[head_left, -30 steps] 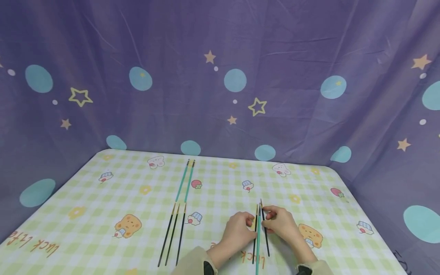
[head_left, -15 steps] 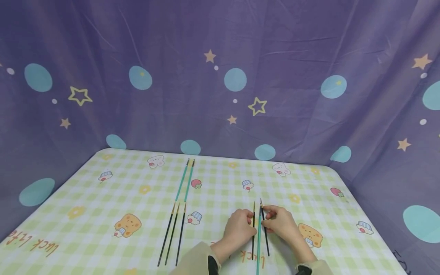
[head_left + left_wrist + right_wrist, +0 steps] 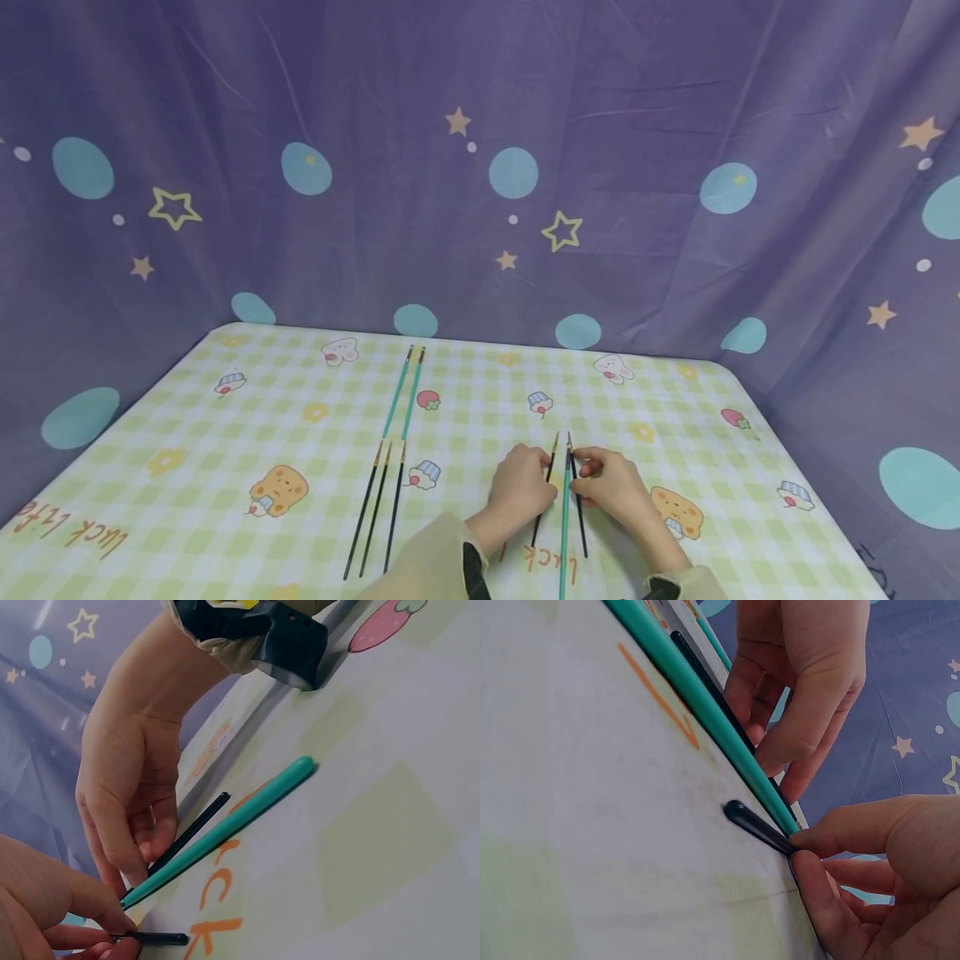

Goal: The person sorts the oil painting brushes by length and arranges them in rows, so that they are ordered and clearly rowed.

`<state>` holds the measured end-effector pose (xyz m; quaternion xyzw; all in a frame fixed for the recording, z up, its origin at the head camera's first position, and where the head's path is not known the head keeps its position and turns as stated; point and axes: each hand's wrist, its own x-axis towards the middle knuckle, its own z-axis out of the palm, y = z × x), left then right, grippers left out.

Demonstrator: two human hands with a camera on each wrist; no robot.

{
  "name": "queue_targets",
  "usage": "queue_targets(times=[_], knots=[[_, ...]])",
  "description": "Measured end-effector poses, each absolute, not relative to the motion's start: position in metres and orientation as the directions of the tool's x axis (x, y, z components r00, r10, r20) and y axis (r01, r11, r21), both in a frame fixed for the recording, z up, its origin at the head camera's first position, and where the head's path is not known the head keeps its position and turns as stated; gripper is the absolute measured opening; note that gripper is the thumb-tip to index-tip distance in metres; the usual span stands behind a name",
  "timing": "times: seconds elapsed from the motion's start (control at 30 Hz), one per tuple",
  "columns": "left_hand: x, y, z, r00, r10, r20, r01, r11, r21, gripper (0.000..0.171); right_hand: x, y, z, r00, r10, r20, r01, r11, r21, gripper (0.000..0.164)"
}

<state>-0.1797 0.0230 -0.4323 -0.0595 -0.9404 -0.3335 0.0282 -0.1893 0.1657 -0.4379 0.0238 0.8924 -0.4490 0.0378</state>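
Observation:
My left hand [image 3: 517, 487] pinches a slim black paintbrush [image 3: 537, 529] between thumb and finger, its tan bristle tip pointing away from me. My right hand [image 3: 611, 485] pinches another black paintbrush [image 3: 581, 529] near its metal collar; the handle end shows in the right wrist view. Between the hands lies a longer teal paintbrush [image 3: 565, 533], its far end close beside the right fingertips. In the left wrist view, the teal paintbrush [image 3: 225, 829] runs between the two black ones. The fingers partly hide the middle of both black brushes.
To the left, several black paintbrushes [image 3: 372, 517] lie side by side on the checked tablecloth [image 3: 187, 525]. Two teal paintbrushes [image 3: 405, 396] lie beyond them, toward the back edge. A purple curtain [image 3: 637, 275] hangs behind the table.
The black brush in my left hand has moved left and away from me, apart from the teal brush, and now slants. My right hand stays nearly in place.

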Motion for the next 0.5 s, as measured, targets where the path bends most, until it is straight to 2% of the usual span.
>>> queue_targets(times=[0.2, 0.5], knots=[[-0.183, 0.020, -0.429, -0.993, 0.101, 0.060, 0.116, 0.762, 0.637, 0.029, -0.189, 0.166, -0.438, -0.996, 0.011, -0.093, 0.081, 0.594, -0.801, 0.048], [-0.188, 0.012, -0.431, -0.994, 0.102, 0.028, 0.088, 0.660, 0.746, 0.028, -0.190, 0.165, -0.438, -0.994, 0.020, -0.103, 0.096, 0.580, -0.809, 0.047]])
